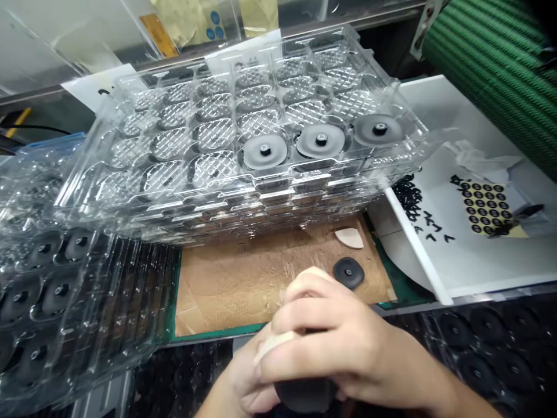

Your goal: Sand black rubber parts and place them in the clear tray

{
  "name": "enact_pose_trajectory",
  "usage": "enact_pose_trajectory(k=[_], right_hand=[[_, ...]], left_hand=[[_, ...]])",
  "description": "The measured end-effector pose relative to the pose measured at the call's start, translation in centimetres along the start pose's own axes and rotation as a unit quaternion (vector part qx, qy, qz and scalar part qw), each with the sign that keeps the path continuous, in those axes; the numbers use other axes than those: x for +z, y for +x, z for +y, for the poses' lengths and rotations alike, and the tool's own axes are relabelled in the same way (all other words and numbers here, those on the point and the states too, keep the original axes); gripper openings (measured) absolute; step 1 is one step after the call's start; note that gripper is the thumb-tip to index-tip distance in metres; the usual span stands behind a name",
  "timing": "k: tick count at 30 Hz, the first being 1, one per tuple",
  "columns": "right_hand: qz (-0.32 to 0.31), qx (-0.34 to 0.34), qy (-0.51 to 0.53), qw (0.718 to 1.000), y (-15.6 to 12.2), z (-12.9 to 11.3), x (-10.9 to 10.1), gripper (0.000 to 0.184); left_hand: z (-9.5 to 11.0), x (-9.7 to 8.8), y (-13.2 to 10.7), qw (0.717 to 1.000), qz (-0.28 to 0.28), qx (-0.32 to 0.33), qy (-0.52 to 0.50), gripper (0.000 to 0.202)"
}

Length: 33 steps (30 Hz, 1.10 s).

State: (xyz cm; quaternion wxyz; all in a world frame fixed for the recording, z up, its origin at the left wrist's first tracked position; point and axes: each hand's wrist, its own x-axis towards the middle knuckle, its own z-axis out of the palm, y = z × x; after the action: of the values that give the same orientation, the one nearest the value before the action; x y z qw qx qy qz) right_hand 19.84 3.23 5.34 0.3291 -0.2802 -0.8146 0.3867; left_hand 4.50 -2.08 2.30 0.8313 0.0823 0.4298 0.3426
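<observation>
Both my hands are closed together at the bottom centre. My right hand (343, 342) lies on top, fingers curled and pointing left, one tip in a pale finger cot. My left hand (241, 380) sits under it, mostly hidden. Between them they grip a black rounded part (304, 396), of which only the lower edge shows. Another black rounded part with a centre hub (348, 272) lies loose on the brown cardboard mat (243, 278), just beyond my right knuckles.
A stack of clear blister trays (183, 174) stands behind the mat; the top one holds three grey discs (321, 140). More trays of black parts (39, 296) are at left. A white tray (478, 267) with a dotted sticker sheet (484, 207) and small black rings (407, 194) sits right.
</observation>
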Motion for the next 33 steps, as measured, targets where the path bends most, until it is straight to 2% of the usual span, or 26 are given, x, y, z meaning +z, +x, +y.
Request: enact_pose_trajectory(k=[1,2,4,5,7,10,13,15,18,20,23,25,27,28,30,31,33], right_hand=[[0.021,0.012,0.019,1.0,-0.1,0.4,0.1,0.024],[0.059,0.051,0.026,0.997,-0.3,1.1,0.4,0.023],[0.129,0.181,0.003,0.975,-0.9,3.0,1.3,0.024],[0.142,0.241,-0.015,0.96,-1.4,4.1,2.0,0.029],[0.121,0.309,-0.04,0.943,-2.6,6.2,4.0,0.038],[0.092,0.32,-0.06,0.941,-4.7,8.4,7.5,0.027],[0.087,0.34,-0.086,0.932,-6.5,8.7,10.3,0.023],[0.086,0.351,-0.104,0.927,-7.5,8.4,11.3,0.025],[0.09,0.358,-0.123,0.921,-8.1,8.4,11.7,0.035],[0.101,0.358,-0.128,0.919,-7.7,8.8,11.2,0.028],[0.137,0.345,-0.121,0.921,-5.9,8.4,9.3,0.022],[0.17,0.325,-0.108,0.924,-3.9,6.5,7.7,0.023],[0.207,0.286,-0.094,0.931,-1.7,3.6,6.3,0.025],[0.223,0.23,-0.068,0.945,-0.7,2.1,5.8,0.024],[0.198,0.131,-0.037,0.971,0.9,-0.5,5.3,0.024],[0.163,0.109,-0.015,0.98,1.4,-1.3,5.2,0.024],[0.074,0.115,0.019,0.99,2.1,-2.0,5.2,0.021]], left_hand=[[0.1,-0.3,0.2,1.0,-0.026,-0.014,-0.005,0.019],[0.3,-0.7,0.3,0.997,-0.069,-0.041,-0.016,0.021],[1.1,-1.3,0.7,0.984,-0.151,-0.082,-0.056,0.039],[1.5,-1.5,0.7,0.977,-0.176,-0.089,-0.077,0.05],[2.2,-1.9,0.8,0.976,-0.181,-0.079,-0.097,0.055],[2.6,-2.3,0.7,0.98,-0.167,-0.059,-0.085,0.055],[2.7,-2.8,0.7,0.982,-0.163,-0.038,-0.089,0.057],[2.6,-3.2,0.7,0.982,-0.155,-0.023,-0.101,0.055],[2.6,-3.8,0.6,0.986,-0.124,-0.011,-0.112,0.053],[2.6,-4.0,0.4,0.989,-0.095,-0.007,-0.113,0.053],[2.6,-3.7,0.3,0.994,-0.048,0.019,-0.097,0.053],[2.5,-3.4,0.2,0.996,-0.009,0.048,-0.079,0.056],[2.4,-3.2,0.1,0.994,0.028,0.084,-0.068,0.059],[2.3,-3.2,0.1,0.992,0.039,0.1,-0.068,0.06],[2.2,-3.3,0.0,0.988,0.056,0.128,-0.07,0.059],[2.1,-3.4,-0.1,0.985,0.066,0.139,-0.071,0.058],[2.0,-3.6,-0.2,0.98,0.091,0.161,-0.072,0.056]])
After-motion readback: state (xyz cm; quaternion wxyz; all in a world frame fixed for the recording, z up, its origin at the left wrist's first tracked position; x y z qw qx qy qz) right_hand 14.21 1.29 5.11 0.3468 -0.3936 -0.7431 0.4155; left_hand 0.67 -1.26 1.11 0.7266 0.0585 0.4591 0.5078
